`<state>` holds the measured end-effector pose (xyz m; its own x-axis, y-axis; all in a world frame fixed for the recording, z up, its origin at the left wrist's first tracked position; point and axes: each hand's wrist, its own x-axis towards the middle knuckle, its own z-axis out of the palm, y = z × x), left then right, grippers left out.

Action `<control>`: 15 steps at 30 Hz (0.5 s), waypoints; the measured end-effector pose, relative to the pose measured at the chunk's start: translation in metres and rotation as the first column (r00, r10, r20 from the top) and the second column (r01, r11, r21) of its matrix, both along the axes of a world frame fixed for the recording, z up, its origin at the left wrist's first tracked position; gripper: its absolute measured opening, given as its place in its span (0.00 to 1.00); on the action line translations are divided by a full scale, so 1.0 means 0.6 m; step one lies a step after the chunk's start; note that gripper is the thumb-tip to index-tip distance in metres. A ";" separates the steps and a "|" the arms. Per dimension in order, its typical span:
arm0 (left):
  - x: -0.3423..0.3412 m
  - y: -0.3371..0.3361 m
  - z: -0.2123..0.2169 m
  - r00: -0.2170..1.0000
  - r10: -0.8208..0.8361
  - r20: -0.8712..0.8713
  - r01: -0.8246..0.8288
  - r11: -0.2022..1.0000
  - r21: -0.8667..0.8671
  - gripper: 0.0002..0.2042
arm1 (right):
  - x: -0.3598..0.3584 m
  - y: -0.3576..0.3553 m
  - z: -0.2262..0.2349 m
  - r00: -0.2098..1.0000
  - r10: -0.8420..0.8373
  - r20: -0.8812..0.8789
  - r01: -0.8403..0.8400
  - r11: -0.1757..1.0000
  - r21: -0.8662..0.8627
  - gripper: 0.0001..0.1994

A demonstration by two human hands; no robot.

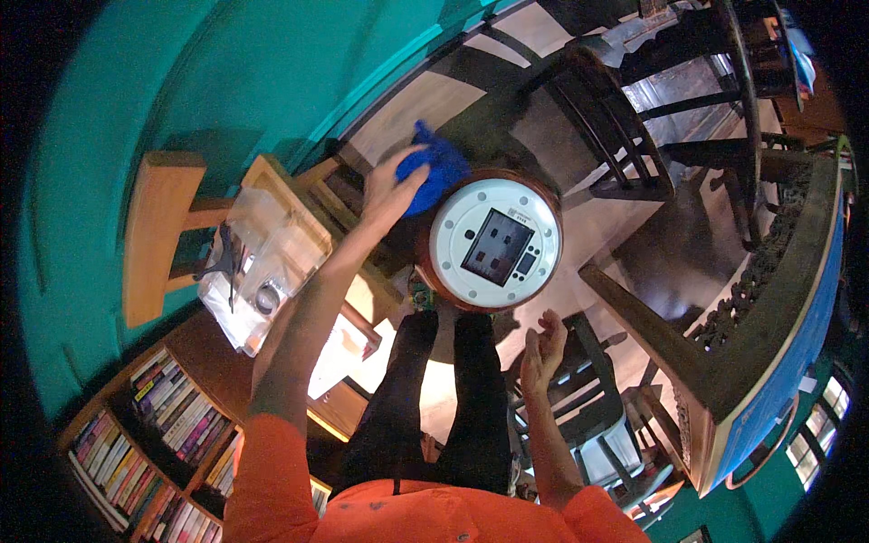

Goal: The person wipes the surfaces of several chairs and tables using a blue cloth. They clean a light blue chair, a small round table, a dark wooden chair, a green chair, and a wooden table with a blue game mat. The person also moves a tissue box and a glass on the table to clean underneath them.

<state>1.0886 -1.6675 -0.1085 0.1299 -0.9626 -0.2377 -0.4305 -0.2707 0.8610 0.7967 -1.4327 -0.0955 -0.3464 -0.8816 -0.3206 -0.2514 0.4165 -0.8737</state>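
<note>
My left hand (pixel 391 188) is closed on a bunched blue cloth (pixel 436 170), held out ahead at the upper left of a round white device (pixel 453 237). A dark screen and several small round marks show on the device's top. It rests on a round reddish-brown stand (pixel 500 174), whose rim shows around it; what is below is mostly hidden. My right hand (pixel 543 351) hovers below and right of the device, touching nothing, with its fingers loosely apart.
Left of my forearm, a clear plastic box (pixel 285 240) with items sits on a pale wooden chair (pixel 161 240) by the teal wall (pixel 109 208). A bookshelf (pixel 195 484) stands nearer. Dark chairs (pixel 615 136) stand far right; a blue-edged wooden table (pixel 769 362) is on the right.
</note>
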 end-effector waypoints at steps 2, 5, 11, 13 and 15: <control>-0.046 -0.088 -0.050 0.973 -0.207 0.104 0.216 0.973 -0.078 0.17 | -0.009 0.017 -0.019 0.997 -0.055 0.051 0.051 0.996 0.076 0.21; -0.133 -0.164 -0.130 0.870 -0.492 0.030 0.483 0.839 -0.253 0.16 | -0.011 0.037 -0.063 0.990 -0.120 0.079 0.114 0.990 0.086 0.22; -0.141 -0.161 -0.202 0.805 -0.571 -0.164 0.589 0.803 0.095 0.16 | 0.012 0.000 -0.093 0.958 -0.189 0.214 0.138 0.962 0.235 0.24; -0.098 -0.130 -0.210 0.824 -0.564 -0.060 0.566 0.824 0.032 0.16 | 0.005 0.024 -0.135 0.957 -0.165 0.239 0.121 0.974 0.190 0.26; -0.066 -0.090 -0.178 0.860 -0.496 -0.121 0.504 0.863 0.042 0.16 | 0.005 0.037 -0.163 0.950 -0.169 0.264 0.143 0.983 0.116 0.27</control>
